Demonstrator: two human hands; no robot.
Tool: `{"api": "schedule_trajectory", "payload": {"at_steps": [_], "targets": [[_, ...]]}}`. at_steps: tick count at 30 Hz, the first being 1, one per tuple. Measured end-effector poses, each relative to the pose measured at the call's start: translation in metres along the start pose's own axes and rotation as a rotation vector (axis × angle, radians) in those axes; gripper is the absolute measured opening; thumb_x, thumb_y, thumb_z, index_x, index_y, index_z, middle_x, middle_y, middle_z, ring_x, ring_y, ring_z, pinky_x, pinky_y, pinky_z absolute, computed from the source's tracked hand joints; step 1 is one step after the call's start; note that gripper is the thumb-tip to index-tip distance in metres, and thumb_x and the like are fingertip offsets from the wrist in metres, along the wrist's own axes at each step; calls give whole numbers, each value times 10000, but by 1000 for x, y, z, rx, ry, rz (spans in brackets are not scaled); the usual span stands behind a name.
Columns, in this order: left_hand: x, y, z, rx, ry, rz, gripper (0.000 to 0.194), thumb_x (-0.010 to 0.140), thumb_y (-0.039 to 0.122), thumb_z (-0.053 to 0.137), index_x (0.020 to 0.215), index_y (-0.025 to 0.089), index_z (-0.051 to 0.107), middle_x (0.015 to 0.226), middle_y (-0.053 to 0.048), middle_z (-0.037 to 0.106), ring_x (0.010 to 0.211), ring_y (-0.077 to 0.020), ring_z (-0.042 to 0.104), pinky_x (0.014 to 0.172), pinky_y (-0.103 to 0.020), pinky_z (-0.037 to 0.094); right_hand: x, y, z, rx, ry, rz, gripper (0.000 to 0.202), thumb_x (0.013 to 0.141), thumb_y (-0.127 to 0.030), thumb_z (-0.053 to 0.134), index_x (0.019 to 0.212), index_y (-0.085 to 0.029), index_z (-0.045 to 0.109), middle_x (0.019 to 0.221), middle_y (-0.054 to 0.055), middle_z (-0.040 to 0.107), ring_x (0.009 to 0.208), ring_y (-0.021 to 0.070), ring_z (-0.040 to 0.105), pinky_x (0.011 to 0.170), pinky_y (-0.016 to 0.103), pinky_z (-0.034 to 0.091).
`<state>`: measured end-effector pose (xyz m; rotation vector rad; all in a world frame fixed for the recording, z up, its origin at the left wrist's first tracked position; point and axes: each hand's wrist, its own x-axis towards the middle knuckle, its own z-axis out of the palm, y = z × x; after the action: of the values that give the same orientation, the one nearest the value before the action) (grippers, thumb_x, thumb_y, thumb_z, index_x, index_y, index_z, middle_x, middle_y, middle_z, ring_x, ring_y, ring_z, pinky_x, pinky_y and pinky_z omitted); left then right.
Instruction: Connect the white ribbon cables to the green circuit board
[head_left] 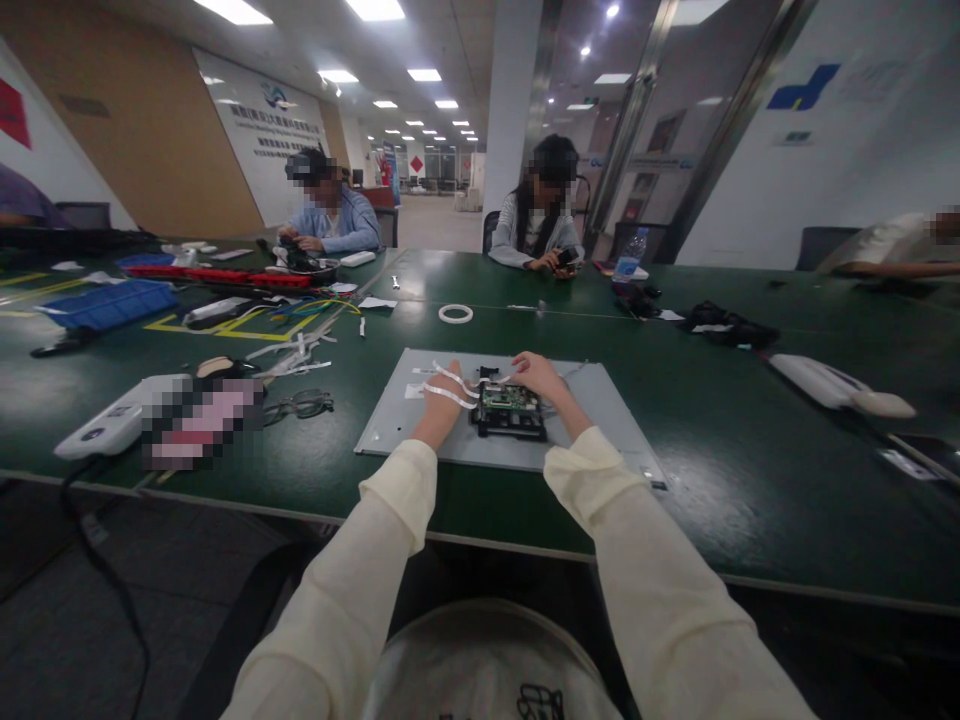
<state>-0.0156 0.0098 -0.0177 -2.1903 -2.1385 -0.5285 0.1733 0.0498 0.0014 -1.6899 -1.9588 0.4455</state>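
A black-framed device with a green circuit board (504, 399) lies on a pale grey panel (581, 425) in front of me. My left hand (444, 398) is at the device's left edge, its fingers mostly hidden. White flat ribbon cables (452, 396) run across that hand toward the board. Over the far side of the board, my right hand (541, 377) is closed, fingertips pinched at the end of a ribbon cable. The small size of the fingertips leaves the exact grip unclear.
A white tape ring (455, 314) lies beyond the panel. To the left are glasses (304, 403), a white handheld device (124, 415), loose strips and a blue tray (112, 303). A bottle (631, 253) stands at the far right. Two people sit opposite; others are at the sides.
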Motion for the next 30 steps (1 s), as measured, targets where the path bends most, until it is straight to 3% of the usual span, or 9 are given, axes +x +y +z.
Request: {"api": "schedule_trajectory", "payload": {"at_steps": [6, 14, 19, 24, 30], "targets": [[0, -2, -7, 30, -7, -41, 291, 835, 230, 443, 1099, 109, 434, 815, -122, 619, 771, -257, 606, 649, -288, 398, -20, -20, -13, 207, 95, -170, 187, 740, -195, 529, 895, -156, 627, 834, 23, 638, 745, 108, 572, 700, 207, 412], [-9, 3, -19, -126, 151, 44, 147, 834, 204, 414, 957, 156, 478, 758, -76, 596, 688, -192, 566, 566, -256, 332, -55, -55, 5, 173, -23, -339, 305, 871, -340, 404, 799, -156, 635, 757, 22, 642, 686, 113, 549, 639, 203, 365], [-13, 8, -22, -276, 232, 125, 131, 852, 247, 385, 907, 167, 473, 744, -64, 588, 670, -181, 556, 546, -260, 306, -63, -65, 4, 194, -146, -280, 416, 861, -462, 397, 677, -147, 597, 617, 4, 592, 578, 89, 512, 556, 188, 334], [-11, 8, -21, -228, 207, 100, 150, 865, 247, 373, 927, 162, 479, 753, -75, 602, 689, -192, 572, 553, -263, 316, -67, -65, -3, 413, -317, -275, 349, 814, -430, 460, 626, -149, 545, 575, -10, 552, 543, 82, 497, 533, 183, 353], [-3, 0, -22, -254, 202, 9, 172, 858, 253, 400, 937, 148, 512, 737, -84, 613, 715, -199, 594, 578, -256, 350, -72, -48, -23, 614, -238, -140, 348, 755, -477, 513, 643, -147, 529, 585, -15, 516, 544, 75, 463, 507, 183, 338]]}}
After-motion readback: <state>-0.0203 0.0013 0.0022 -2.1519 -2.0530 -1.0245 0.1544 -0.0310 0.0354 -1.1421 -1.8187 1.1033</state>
